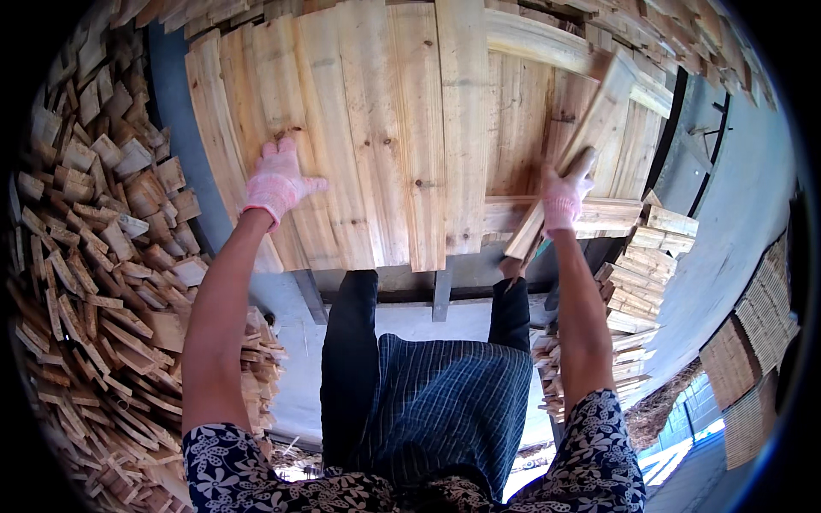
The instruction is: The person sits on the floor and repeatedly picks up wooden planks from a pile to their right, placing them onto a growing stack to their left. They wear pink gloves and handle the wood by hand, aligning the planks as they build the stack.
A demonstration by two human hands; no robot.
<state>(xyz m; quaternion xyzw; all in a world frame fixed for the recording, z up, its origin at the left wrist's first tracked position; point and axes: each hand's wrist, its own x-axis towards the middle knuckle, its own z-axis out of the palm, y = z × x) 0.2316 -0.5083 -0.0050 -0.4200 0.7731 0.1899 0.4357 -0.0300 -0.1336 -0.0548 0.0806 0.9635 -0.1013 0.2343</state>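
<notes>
My left hand, in a pink knit glove, lies on the left part of a row of pale wooden boards, fingers spread. The boards lie side by side across the work surface in front of me. In the same kind of glove, my right hand is closed around a loose wooden plank. That plank slants from near my lap up to the far right, above the other wood. Under it, crosswise wooden battens run along the far and near sides, with more boards below them.
A large heap of short wood pieces fills the left side. More wood pieces are stacked at the right and along the far edge. Metal legs show beneath the surface, near my knees. Corrugated brown sheets stand at far right.
</notes>
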